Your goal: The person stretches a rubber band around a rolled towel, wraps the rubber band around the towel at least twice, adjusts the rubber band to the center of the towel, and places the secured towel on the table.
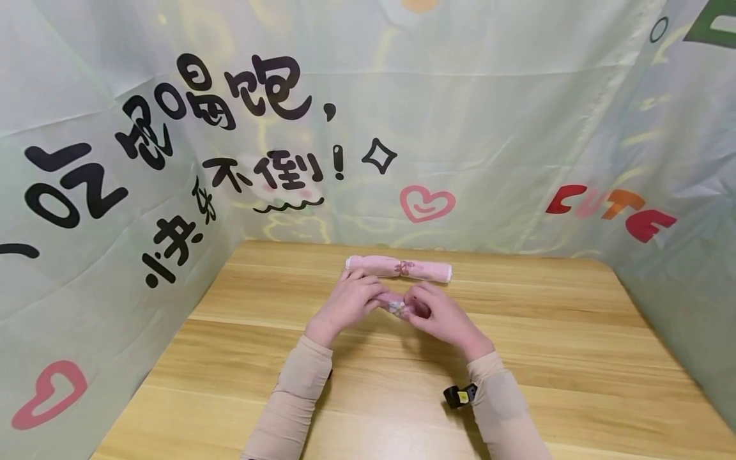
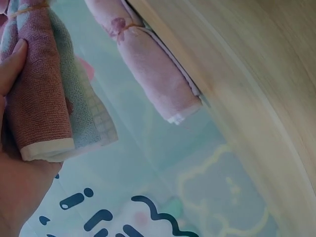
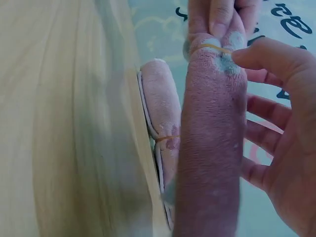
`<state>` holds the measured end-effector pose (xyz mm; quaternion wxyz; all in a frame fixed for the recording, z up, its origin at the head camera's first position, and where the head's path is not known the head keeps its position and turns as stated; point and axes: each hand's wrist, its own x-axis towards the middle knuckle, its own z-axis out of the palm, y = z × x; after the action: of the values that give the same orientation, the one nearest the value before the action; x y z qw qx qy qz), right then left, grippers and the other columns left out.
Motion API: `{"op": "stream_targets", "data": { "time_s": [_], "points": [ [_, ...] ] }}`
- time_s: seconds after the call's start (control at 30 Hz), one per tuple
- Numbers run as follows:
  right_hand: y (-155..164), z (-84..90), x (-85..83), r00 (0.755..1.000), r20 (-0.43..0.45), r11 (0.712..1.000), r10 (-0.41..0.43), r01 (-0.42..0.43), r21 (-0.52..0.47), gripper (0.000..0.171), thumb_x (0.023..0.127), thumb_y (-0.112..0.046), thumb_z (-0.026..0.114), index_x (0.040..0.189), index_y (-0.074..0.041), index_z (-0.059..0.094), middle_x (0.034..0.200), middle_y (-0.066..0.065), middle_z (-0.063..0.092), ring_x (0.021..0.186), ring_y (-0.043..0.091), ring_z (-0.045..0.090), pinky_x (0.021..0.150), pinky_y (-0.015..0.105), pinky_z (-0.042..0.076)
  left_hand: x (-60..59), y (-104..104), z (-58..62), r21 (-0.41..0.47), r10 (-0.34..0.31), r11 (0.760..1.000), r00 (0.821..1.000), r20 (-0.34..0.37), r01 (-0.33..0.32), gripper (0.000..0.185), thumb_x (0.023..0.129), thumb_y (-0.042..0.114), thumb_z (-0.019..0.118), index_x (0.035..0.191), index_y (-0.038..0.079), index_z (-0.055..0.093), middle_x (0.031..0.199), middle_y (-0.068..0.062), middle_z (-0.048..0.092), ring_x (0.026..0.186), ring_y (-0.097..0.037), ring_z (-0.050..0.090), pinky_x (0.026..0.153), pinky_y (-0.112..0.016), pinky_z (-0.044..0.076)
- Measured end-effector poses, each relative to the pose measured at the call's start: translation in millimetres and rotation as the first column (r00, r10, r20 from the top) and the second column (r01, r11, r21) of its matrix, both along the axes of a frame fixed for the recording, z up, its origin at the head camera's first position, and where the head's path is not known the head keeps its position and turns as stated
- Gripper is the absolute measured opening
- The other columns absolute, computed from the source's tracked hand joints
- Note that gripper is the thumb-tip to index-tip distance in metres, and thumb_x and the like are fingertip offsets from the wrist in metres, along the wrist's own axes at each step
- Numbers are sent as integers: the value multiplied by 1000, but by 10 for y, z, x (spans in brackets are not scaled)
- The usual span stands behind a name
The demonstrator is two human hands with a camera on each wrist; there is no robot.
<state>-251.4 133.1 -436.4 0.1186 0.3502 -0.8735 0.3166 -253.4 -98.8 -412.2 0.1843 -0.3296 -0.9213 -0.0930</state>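
Note:
Both hands hold a rolled towel (image 1: 395,304) above the middle of the table. It is brownish pink with blue-green patches, and a yellow rubber band (image 3: 216,48) cinches its middle. My left hand (image 1: 349,299) grips the left half; in the left wrist view the thumb lies along the roll, and a pale-edged layer flares at the end. On the other side, my right hand (image 1: 445,317) has its thumb at the band and its fingers behind the roll. Beyond the hands lies a second, light pink rolled towel (image 1: 374,265), also tied round its middle with a band (image 3: 167,138).
The wooden table (image 1: 230,377) ends at a printed cloth backdrop (image 1: 494,128) at the back and sides. The second roll lies near the far edge. A small black device (image 1: 458,397) is strapped at the right wrist.

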Motion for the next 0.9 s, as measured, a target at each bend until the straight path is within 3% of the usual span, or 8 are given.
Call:
{"op": "stream_targets", "data": {
  "time_s": [0.17, 0.5, 0.7, 0.8, 0.9],
  "points": [
    [26, 6, -8, 998, 25, 996, -53, 54, -70, 26, 87, -20, 71, 111, -17, 62, 112, 2, 63, 96, 18, 58, 83, 40, 51, -15, -11, -10, -2, 17, 1000, 1000, -13, -17, 19, 90, 27, 69, 108, 22, 73, 109, 9, 70, 111, -18, 56, 105, -42, 38],
    [15, 15, -17, 999, 9, 996, -52, 52, -67, 33, 87, -25, 72, 118, -15, 63, 119, 5, 65, 105, 21, 61, 88, 43, 50, -32, 12, -28, 47, -27, 998, 992, -122, 33, 21, 89, 27, 71, 109, 21, 73, 107, 7, 71, 107, -19, 58, 98, -42, 42],
    [2, 7, -14, 990, -24, 991, -136, 136, -10, 45, 83, -29, 76, 122, -12, 61, 124, 9, 66, 111, 26, 62, 88, 47, 41, -34, 12, -27, 63, -27, 997, 988, -152, 37, 22, 89, 28, 70, 110, 24, 72, 110, 8, 70, 107, -18, 56, 93, -40, 41],
    [-10, 5, -12, 983, -33, 983, -181, 181, -4, 45, 82, -29, 78, 120, -12, 62, 122, 8, 67, 110, 26, 63, 88, 48, 38, -21, 17, -16, 47, -10, 999, 993, -119, 15, 23, 88, 28, 72, 110, 24, 72, 109, 8, 70, 108, -19, 57, 98, -41, 41],
    [-19, -3, -13, 976, -72, 979, -204, 205, 6, 42, 81, -28, 80, 116, -13, 63, 116, 6, 69, 107, 26, 64, 93, 52, 38, -7, 33, -3, 21, 0, 1000, 1000, -30, 0, 24, 87, 31, 73, 109, 22, 72, 109, 6, 70, 112, -19, 57, 105, -44, 40]
  ]
}}
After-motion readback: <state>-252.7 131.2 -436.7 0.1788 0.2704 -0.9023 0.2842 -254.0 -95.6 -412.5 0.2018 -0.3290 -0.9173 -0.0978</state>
